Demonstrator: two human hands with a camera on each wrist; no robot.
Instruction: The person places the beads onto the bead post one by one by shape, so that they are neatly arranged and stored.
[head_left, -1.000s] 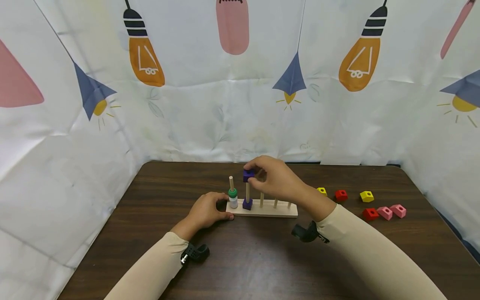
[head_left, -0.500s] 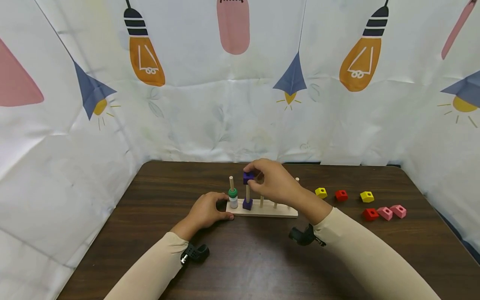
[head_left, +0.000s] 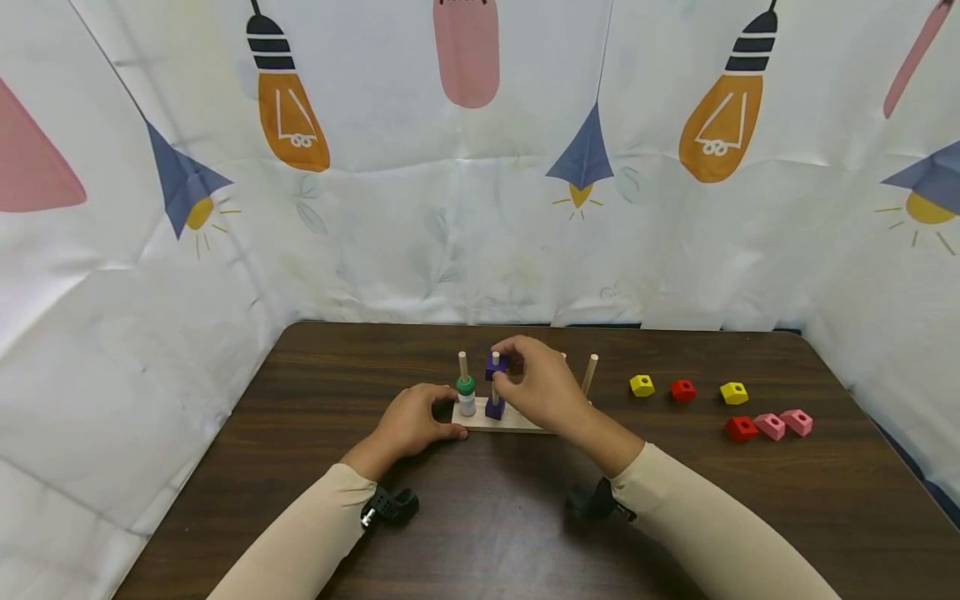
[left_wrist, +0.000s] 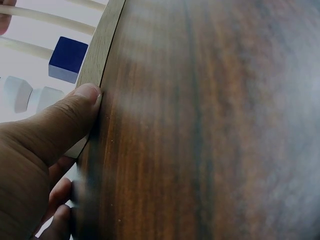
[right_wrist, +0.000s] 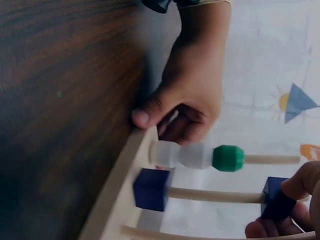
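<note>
On the dark surface point(head_left: 487, 525), my right grip point(head_left: 543, 385) pinches a purple block point(right_wrist: 276, 200) threaded on the second peg point(right_wrist: 215, 195).

That block sits high on the peg — the tip pokes out above it — well apart from the lower purple block point(head_left: 494, 408), which rests on the pale base point(head_left: 513, 423). My left grip point(head_left: 408, 423) clasps the base's left end, thumb against the near edge. Beside it, the first peg point(right_wrist: 272, 159) carries two white beads point(right_wrist: 195, 155) under a green bead point(right_wrist: 228, 158). Off right lie two yellow blocks point(head_left: 642, 386), two red blocks point(head_left: 682, 391) and two pink blocks point(head_left: 770, 427).
</note>
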